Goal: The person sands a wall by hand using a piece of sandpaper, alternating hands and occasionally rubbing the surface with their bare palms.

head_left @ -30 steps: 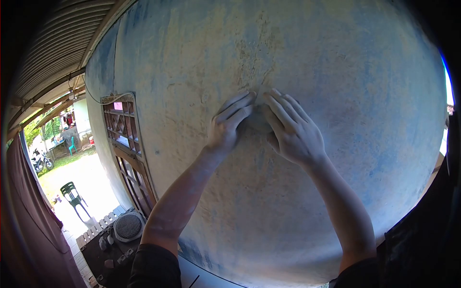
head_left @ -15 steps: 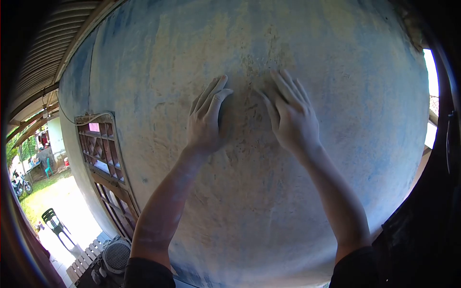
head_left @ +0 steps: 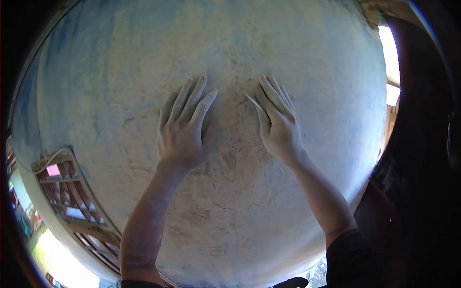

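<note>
A weathered wall [head_left: 230, 206] with patchy blue, yellowish and grey-brown paint fills the middle of the head view. Against it my left hand [head_left: 181, 129] rests with its fingers spread and pointing up, palm toward the surface. To its right, my right hand [head_left: 281, 120] lies on or very near the wall, fingers stretched upward and thumb set apart. Pale dust seems to coat both hands, and neither holds anything. Rough, darker patches show on the wall between them. Both palms are hidden.
A wooden lattice window frame [head_left: 72, 192] is set in the wall at lower left, with a cable [head_left: 50, 163] along its top. Bright outdoor ground [head_left: 62, 259] shows beyond it. A dark sheet or drape [head_left: 418, 144] hangs at the right edge.
The camera view has tilted and shifted, so the window sits lower and further left. My left hand's fingers have spread wider and flattened. My right hand stays on or near the wall.
</note>
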{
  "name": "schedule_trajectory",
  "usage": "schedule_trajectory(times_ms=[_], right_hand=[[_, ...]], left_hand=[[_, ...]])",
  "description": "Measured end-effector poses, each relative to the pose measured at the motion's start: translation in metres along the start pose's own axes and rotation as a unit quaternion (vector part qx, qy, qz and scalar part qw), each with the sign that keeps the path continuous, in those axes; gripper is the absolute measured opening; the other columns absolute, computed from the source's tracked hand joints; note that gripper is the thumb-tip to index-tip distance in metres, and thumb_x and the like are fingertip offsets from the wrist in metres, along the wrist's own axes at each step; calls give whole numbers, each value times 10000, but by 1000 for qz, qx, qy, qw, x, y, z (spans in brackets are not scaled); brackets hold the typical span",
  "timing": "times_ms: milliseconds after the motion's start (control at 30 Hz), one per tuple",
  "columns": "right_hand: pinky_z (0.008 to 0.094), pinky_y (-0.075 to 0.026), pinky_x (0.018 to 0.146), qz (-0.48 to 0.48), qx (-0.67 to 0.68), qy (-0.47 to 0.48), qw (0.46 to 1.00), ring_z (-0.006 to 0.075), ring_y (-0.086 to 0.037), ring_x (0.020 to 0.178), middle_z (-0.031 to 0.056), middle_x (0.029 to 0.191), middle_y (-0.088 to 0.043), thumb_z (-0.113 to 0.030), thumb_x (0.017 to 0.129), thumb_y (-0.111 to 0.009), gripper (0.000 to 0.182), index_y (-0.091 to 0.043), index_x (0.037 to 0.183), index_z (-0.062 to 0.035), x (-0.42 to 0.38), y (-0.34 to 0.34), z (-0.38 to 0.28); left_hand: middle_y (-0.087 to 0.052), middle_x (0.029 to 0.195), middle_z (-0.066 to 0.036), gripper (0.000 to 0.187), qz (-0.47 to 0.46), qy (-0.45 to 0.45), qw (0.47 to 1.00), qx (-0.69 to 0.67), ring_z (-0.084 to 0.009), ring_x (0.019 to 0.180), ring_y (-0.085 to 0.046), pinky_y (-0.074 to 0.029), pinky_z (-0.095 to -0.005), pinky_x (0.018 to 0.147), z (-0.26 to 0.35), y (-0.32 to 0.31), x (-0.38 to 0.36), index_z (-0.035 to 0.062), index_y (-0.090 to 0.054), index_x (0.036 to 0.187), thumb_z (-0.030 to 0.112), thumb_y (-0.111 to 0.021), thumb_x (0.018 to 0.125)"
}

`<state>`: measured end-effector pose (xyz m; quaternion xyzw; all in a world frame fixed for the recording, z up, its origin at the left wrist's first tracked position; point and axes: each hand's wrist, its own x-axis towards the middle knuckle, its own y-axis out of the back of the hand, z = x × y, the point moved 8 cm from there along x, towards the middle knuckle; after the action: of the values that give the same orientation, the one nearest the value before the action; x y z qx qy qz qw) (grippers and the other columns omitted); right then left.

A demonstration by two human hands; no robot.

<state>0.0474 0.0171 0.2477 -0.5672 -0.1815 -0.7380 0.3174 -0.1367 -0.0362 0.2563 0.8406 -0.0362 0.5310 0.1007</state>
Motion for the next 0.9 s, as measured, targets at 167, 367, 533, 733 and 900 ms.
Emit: schedule_trajectory(times_ms=[167, 367, 533, 733, 900], right_hand=[[502, -416, 1235, 63, -4, -32, 997, 399, -530, 1456, 202, 1508, -616, -151, 1038, -662, 360, -695, 1348, 29, 54, -15, 10], [515, -448, 1213, 58, -8, -85, 995, 411, -550, 1434, 195, 1498, -626, -153, 1041, -664, 324, -727, 1306, 23, 5, -5, -16], [489, -472, 1202, 13, -17, -82, 996, 388, -551, 1440, 193, 1503, -620, -101, 1012, -699, 324, -729, 1317, 5, -39, 4, -19], [459, -472, 1213, 18, -3, -92, 996, 383, -555, 1434, 165, 1508, -623, -183, 1058, -644, 314, -737, 1307, -17, 33, -16, 21], [463, -495, 1193, 0, 10, -88, 996, 378, -579, 1410, 145, 1487, -643, -225, 1072, -627, 333, -728, 1325, -34, 66, -5, 35]], left_hand=[[-429, 1695, -101, 534, -17, -7, 999, 38, -326, 1572, -382, -284, -545, 1283, 1, -2, 0, 123, -559, 1508, 237, -595, 987], [-428, 1692, -113, 571, -9, -15, 1000, -1, -335, 1573, -379, -294, -559, 1274, 0, -1, -5, 118, -536, 1538, 269, -607, 992], [-438, 1685, -119, 600, -12, -11, 1000, -23, -337, 1566, -388, -301, -567, 1267, 1, 0, -8, 121, -528, 1551, 284, -642, 986], [-480, 1655, -115, 537, 0, -7, 1000, -12, -324, 1553, -412, -294, -546, 1273, 2, 0, -7, 133, -577, 1486, 229, -658, 964], [-514, 1630, -106, 496, 14, -32, 999, -3, -300, 1551, -420, -301, -528, 1270, -9, 1, 10, 140, -619, 1409, 157, -693, 919]])
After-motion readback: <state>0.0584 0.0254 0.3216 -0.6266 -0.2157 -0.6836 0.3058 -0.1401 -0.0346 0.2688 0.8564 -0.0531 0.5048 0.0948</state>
